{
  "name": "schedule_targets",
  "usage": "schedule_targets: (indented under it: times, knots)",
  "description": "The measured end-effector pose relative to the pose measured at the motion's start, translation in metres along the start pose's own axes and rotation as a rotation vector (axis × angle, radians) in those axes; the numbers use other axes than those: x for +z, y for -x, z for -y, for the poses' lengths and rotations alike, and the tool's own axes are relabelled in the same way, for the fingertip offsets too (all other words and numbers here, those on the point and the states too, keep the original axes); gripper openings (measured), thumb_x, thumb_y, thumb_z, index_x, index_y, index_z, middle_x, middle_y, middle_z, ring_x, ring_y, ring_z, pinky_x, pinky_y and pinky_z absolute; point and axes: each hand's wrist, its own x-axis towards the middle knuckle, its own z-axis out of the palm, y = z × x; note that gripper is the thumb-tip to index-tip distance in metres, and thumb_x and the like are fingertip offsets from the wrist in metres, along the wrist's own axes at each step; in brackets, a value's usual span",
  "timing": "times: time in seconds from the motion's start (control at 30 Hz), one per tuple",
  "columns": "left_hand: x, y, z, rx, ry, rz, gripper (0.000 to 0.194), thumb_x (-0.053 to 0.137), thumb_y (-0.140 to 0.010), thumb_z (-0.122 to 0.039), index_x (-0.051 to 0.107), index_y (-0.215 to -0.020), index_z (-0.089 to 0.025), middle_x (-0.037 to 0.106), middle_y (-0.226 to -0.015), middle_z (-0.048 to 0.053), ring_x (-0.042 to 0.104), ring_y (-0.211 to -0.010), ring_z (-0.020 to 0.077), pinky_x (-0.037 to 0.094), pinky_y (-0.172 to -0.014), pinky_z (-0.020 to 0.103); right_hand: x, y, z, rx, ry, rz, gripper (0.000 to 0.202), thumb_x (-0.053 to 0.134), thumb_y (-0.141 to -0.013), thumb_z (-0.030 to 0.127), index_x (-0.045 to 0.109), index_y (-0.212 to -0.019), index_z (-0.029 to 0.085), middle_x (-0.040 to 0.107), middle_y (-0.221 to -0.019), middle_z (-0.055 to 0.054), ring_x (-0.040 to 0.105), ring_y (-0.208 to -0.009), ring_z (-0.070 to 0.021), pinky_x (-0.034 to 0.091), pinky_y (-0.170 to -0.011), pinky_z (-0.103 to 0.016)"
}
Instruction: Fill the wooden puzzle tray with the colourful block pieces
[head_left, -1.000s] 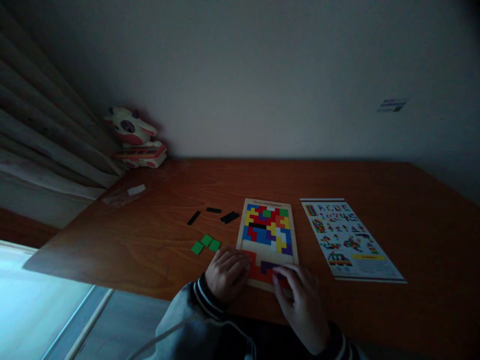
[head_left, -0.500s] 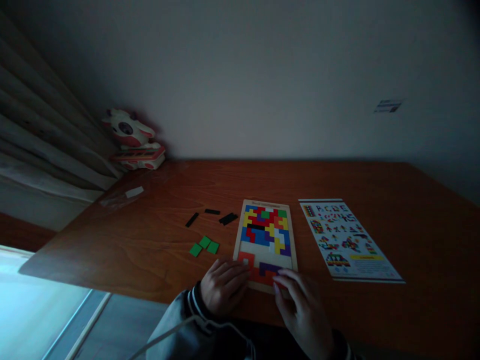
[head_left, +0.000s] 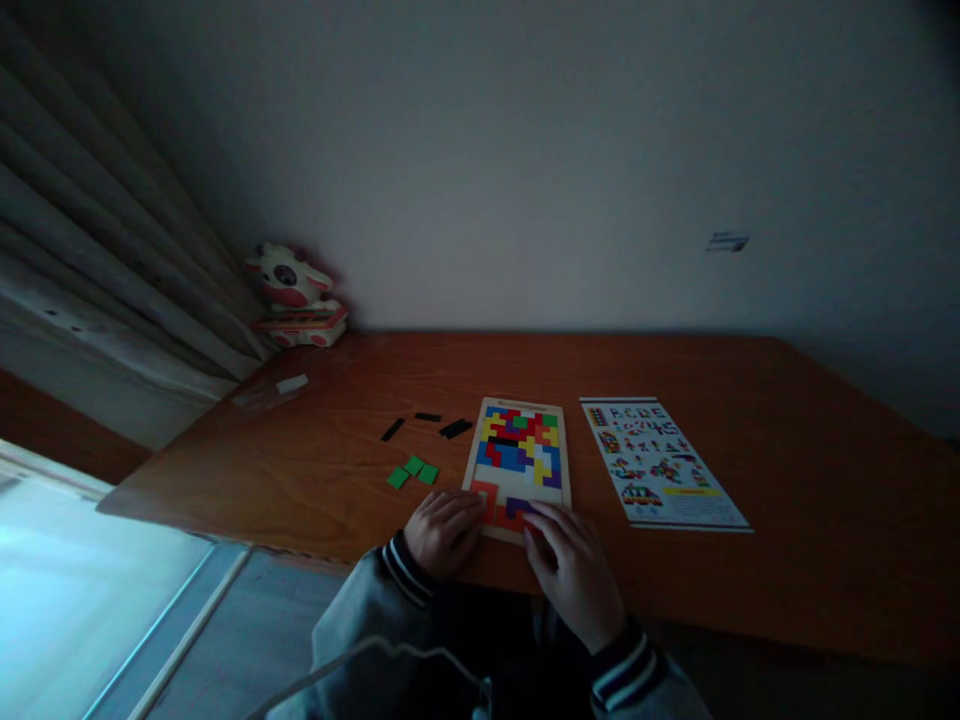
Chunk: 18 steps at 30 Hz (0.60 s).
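A wooden puzzle board (head_left: 568,480) lies near the table's front edge, its upper part filled with coloured block pieces (head_left: 517,455). My left hand (head_left: 444,530) rests at its lower left side, fingers laid loosely over the edge and beside an orange piece (head_left: 487,492). At the lower right, my right hand (head_left: 574,565) has thumb and fingertips closed on the end of a purple puzzle piece (head_left: 514,506), which lies against red-orange pieces. My fingers partly cover that piece and the board's lower right corner.
Green square pieces (head_left: 413,466) and black strip pieces (head_left: 455,429) lie left of the board. A printed pattern sheet (head_left: 667,470) is on the right. A cow-shaped toy keyboard (head_left: 304,315) stands at the back left, near a curtain (head_left: 112,220). A cable (head_left: 375,642) crosses my left sleeve.
The camera view has shifted, so the table appears slightly higher and farther off. Both hands stay at the same places on the board, with the right fingers still at the purple piece.
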Motion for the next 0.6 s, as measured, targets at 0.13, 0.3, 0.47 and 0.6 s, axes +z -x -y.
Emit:
schedule_targets:
  times: [0.13,0.3,0.47,0.6]
  knots:
    - [0.002,0.008,-0.006,-0.086,-0.019,-0.07,0.023,0.053,-0.092,-0.018,0.068,-0.11,-0.02,0.074,-0.106,0.007,0.069,-0.094,0.0185,0.057,-0.085,0.033,-0.001,0.0,0.0,-0.029,0.002,-0.012,0.024,0.054,-0.093,0.022,0.064,-0.116,0.022,0.068,-0.119,-0.007,0.061,-0.11,-0.0242,0.048,-0.095,-0.045]
    - [0.005,0.011,-0.008,-0.156,-0.083,-0.111,0.025,0.051,-0.093,-0.019,0.066,-0.113,-0.018,0.072,-0.11,0.01,0.068,-0.098,0.0204,0.057,-0.088,0.037,-0.002,0.0,-0.001,-0.079,-0.014,0.005,0.026,0.053,-0.093,0.021,0.064,-0.115,0.022,0.067,-0.121,-0.007,0.06,-0.11,-0.0245,0.045,-0.097,-0.046]
    - [0.003,0.004,-0.009,-0.066,-0.117,0.019,0.031,0.052,-0.094,-0.025,0.064,-0.122,-0.02,0.067,-0.124,0.011,0.06,-0.121,0.0251,0.051,-0.099,0.045,-0.001,0.0,-0.002,-0.089,-0.026,-0.006,0.025,0.052,-0.092,0.021,0.067,-0.112,0.023,0.069,-0.117,-0.007,0.061,-0.108,-0.0241,0.044,-0.097,-0.046]
    - [0.002,0.002,-0.009,-0.025,-0.097,0.098,0.033,0.05,-0.096,-0.026,0.061,-0.126,-0.02,0.065,-0.129,0.01,0.056,-0.125,0.0247,0.05,-0.102,0.045,0.0,0.002,-0.001,-0.037,-0.02,-0.027,0.024,0.053,-0.092,0.021,0.065,-0.113,0.022,0.067,-0.116,-0.008,0.061,-0.106,-0.0248,0.044,-0.095,-0.045]
